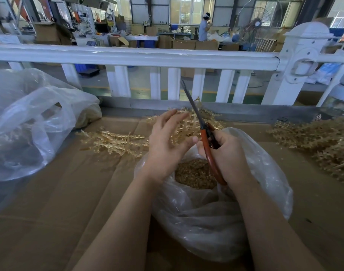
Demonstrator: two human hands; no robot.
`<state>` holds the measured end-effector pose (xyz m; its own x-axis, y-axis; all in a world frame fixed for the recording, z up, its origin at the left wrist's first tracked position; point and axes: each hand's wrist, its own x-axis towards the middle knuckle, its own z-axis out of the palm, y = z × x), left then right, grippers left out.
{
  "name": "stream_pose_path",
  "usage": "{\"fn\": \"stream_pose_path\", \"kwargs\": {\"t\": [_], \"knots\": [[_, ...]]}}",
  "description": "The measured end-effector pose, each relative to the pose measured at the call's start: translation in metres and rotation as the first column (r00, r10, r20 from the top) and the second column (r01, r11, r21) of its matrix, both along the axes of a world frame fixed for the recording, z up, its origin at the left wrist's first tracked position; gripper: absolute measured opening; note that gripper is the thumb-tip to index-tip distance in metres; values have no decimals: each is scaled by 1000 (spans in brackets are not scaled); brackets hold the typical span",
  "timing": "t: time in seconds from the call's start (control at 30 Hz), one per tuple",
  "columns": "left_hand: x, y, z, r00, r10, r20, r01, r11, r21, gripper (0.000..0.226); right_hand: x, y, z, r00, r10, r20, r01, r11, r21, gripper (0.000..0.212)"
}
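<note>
Trimming: grips orange-handled steel scissors (203, 136) in right hand (228, 155), blades raised clear, spreads empty left hand (165, 141) toward golden plastic sprues (210, 119), above clear plastic bag (216, 222) catching cut bits.

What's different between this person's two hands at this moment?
The left hand is open with fingers spread, while the right hand is curled round the orange-handled scissors. The left hand seems to hold nothing and reaches over the golden plastic sprigs; the right hand points the scissor blades up and away. Both hover above the clear bag of small golden bits.
</note>
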<state>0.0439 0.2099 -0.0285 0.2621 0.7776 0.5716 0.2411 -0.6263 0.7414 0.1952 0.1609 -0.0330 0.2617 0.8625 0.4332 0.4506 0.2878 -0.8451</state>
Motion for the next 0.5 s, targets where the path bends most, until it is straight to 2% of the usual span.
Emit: {"fn": "stream_pose_path", "kwargs": {"t": [0.07,0.13,0.27,0.37,0.5], "knots": [[3,-2,0,1000,-14,13,14,1000,2,26,-2,-1,0,1000,3,3,-3,1000,3,19],[4,-1,1,994,-51,98,54,998,-22,12,-1,-1,1,1000,-16,-10,16,1000,-1,18],[1,-3,5,954,-174,243,203,974,-99,14,0,1,1,996,-28,-82,28,1000,-5,17],[-1,-3,6,900,-178,398,256,955,-151,6,1,-1,1,997,-10,-81,9,1000,-20,15],[-6,0,7,839,-143,525,290,934,-210,1,3,-1,0,998,-51,21,52,997,-63,36]]}}
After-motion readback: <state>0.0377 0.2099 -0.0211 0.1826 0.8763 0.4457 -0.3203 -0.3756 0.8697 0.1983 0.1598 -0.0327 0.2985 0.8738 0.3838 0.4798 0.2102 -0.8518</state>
